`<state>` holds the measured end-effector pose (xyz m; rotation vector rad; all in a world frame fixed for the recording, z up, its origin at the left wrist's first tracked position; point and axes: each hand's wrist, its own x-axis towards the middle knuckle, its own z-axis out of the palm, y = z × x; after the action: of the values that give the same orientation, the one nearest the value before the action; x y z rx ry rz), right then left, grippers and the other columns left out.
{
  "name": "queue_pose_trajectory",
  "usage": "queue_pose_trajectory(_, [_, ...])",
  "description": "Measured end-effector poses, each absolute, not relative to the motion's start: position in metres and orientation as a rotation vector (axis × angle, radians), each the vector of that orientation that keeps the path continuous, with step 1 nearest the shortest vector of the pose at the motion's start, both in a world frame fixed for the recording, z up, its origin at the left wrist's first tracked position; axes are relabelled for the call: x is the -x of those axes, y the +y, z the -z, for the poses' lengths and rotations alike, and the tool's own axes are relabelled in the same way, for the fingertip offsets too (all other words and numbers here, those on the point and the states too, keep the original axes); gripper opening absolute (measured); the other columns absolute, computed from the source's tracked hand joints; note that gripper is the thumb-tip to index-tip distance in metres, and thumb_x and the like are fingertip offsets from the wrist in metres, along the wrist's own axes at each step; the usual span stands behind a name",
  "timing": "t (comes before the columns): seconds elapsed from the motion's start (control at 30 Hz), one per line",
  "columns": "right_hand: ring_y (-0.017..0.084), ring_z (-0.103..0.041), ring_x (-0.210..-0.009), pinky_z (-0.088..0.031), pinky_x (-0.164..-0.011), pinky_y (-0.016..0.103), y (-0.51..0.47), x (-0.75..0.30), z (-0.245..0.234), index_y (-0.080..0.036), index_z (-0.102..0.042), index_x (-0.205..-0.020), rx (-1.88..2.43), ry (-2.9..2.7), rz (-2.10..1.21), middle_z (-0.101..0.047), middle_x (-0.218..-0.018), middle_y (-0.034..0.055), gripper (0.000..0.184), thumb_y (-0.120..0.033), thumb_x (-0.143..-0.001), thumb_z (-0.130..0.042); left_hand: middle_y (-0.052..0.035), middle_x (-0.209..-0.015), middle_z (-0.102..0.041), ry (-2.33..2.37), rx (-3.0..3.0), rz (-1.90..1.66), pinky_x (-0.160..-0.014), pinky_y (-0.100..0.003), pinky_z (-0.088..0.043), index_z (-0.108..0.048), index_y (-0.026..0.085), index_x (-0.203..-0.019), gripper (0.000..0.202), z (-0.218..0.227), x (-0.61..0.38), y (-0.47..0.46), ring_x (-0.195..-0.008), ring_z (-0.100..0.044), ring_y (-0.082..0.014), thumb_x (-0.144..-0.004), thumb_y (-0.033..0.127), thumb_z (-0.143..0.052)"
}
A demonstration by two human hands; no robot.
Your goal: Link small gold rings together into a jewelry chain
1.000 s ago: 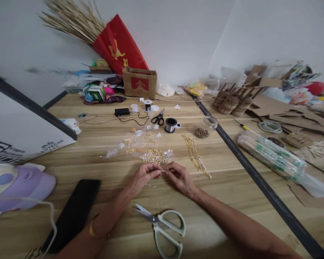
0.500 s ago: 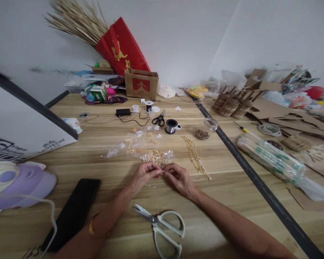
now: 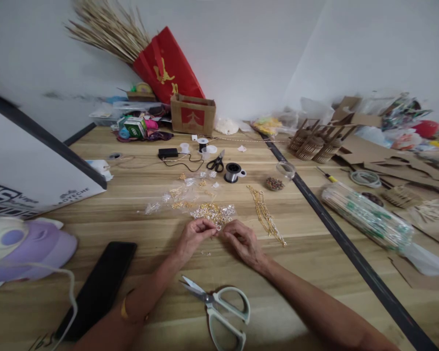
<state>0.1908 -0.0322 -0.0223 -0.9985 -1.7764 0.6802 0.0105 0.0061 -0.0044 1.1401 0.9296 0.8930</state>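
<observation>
Both hands sit a touch higher than before, fingertips now pressed together where a sliver of gap showed earlier. Left hand [image 3: 193, 237] and right hand [image 3: 243, 241] pinch shut on a tiny metal finding [image 3: 218, 228], too small to identify, just below the glittering heap of gold and silver rings [image 3: 212, 212] on the pale, grained wooden table [image 3: 95, 224]. White-handled steel scissors [image 3: 219, 308] lie near. On the white board [image 3: 29, 190], "LAOTECHE" is readable.
</observation>
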Motion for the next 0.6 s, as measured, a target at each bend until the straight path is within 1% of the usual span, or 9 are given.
queue_pose_trajectory(0.27, [0.016, -0.059, -0.077, -0.048, -0.069, 0.028, -0.0332, -0.1906, 0.023, -0.018, -0.059, -0.086, 1.044, -1.774, -0.727, -0.062, -0.083, 0.0063, 0.015, -0.026, -0.091, -0.048, -0.001, -0.063, -0.069, 0.883, -1.031, -0.881, -0.065, -0.024, -0.046, -0.069, 0.014, -0.066, 0.014, 0.0049, -0.0112, 0.0061, -0.062, -0.061, -0.0127, -0.056, 0.019, -0.077])
queue_pose_trajectory(0.5, [0.015, -0.058, -0.075, -0.047, -0.066, 0.026, -0.0338, -0.1901, 0.0204, -0.017, -0.058, -0.086, 1.06, -1.784, -0.728, -0.062, -0.083, 0.0063, 0.015, -0.026, -0.091, -0.047, -0.0027, -0.065, -0.07, 0.827, -0.941, -0.869, -0.068, -0.025, -0.045, -0.071, 0.013, -0.068, 0.018, 0.0056, -0.0107, 0.0056, -0.065, -0.062, -0.0135, -0.057, 0.025, -0.079])
queue_pose_trajectory(0.6, [0.016, -0.058, -0.077, -0.047, -0.068, 0.027, -0.0341, -0.1897, 0.019, -0.017, -0.058, -0.086, 1.063, -1.782, -0.729, -0.062, -0.084, 0.0065, 0.015, -0.026, -0.091, -0.047, -0.0035, -0.067, -0.07, 0.799, -0.886, -0.864, -0.069, -0.026, -0.046, -0.071, 0.013, -0.069, 0.021, 0.0057, -0.0103, 0.0053, -0.065, -0.062, -0.0135, -0.058, 0.028, -0.08])
